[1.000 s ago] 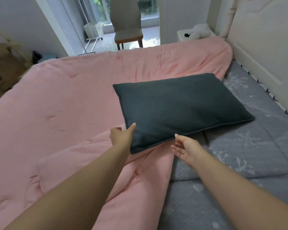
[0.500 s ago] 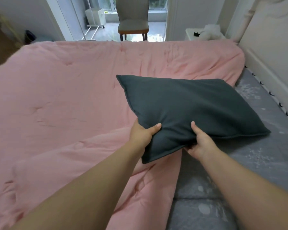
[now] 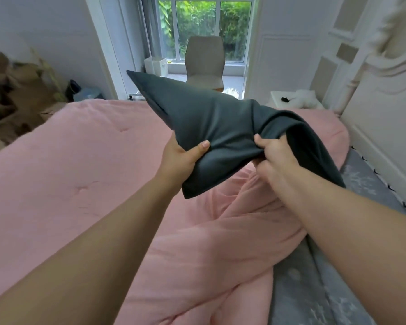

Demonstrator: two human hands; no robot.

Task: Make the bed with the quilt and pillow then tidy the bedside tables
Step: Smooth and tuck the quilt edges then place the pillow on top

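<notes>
Head view, left to right. At 9 o'clock the pink quilt [image 3: 75, 165] lies spread over most of the bed, fairly flat there; toward 6 o'clock its near edge is bunched and folded over — not yet smoothed.

Centre: I have the dark pillow [image 3: 220, 118] lifted clear of the quilt, one corner pointing up toward 11 o'clock. Left hand [image 3: 181, 158] is clenched on the pillow's lower edge, thumb on top. Right hand [image 3: 274, 153] grips a pinched fold of the same edge, fingers curled tight.

At 3 o'clock a strip of grey mattress sheet [image 3: 366, 184] shows uncovered beside the headboard [image 3: 389, 95]. At 1 o'clock the far bedside tabletop [image 3: 277, 99] carries a white soft item and a small dark thing — I can't identify either.

Progress, my judgement: quilt roughly laid, pillow in hand and not placed. Left to do: seat the pillow at the headboard end, straighten the quilt edge, tidy the bedside tabletops.
</notes>
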